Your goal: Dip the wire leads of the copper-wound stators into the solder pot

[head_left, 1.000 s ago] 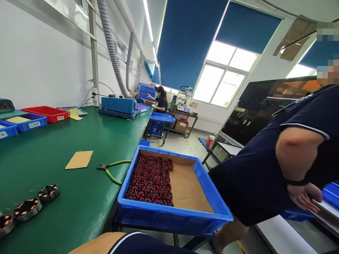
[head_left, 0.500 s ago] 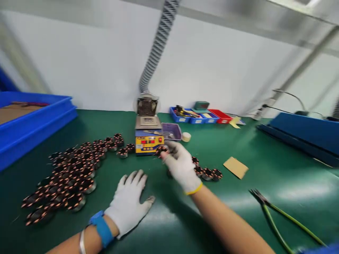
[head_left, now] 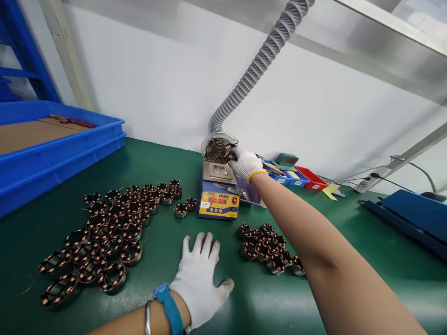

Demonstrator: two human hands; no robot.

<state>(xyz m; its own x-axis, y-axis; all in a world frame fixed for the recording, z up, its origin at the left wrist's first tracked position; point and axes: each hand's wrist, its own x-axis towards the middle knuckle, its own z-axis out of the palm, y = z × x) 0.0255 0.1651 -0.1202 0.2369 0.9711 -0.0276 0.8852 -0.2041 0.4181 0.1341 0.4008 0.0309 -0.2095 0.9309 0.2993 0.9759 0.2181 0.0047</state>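
My left hand (head_left: 199,281), in a white glove, lies flat on the green tabletop (head_left: 167,232) with its fingers spread and nothing in it. My right hand (head_left: 247,164), also gloved, reaches to the back beside the round fan grille (head_left: 218,150) of the yellow and blue heating unit (head_left: 219,205). Its fingers are closed around a small dark thing that I cannot make out. Many ring-shaped copper-wound stators (head_left: 120,211) lie in a large group to the left. A smaller cluster of stators (head_left: 263,249) lies below my right forearm.
A blue tray (head_left: 70,149) stands at the left. Behind my right hand are a purple tray (head_left: 249,190), blue bins (head_left: 298,179) and a red bin (head_left: 310,179). A grey flexible duct (head_left: 258,70) rises from the unit. A blue case (head_left: 415,218) stands at the right.
My right hand, which held a stator in front of the unit, has moved back and up beside the fan grille. My left hand stays flat on the table. The view has shifted.
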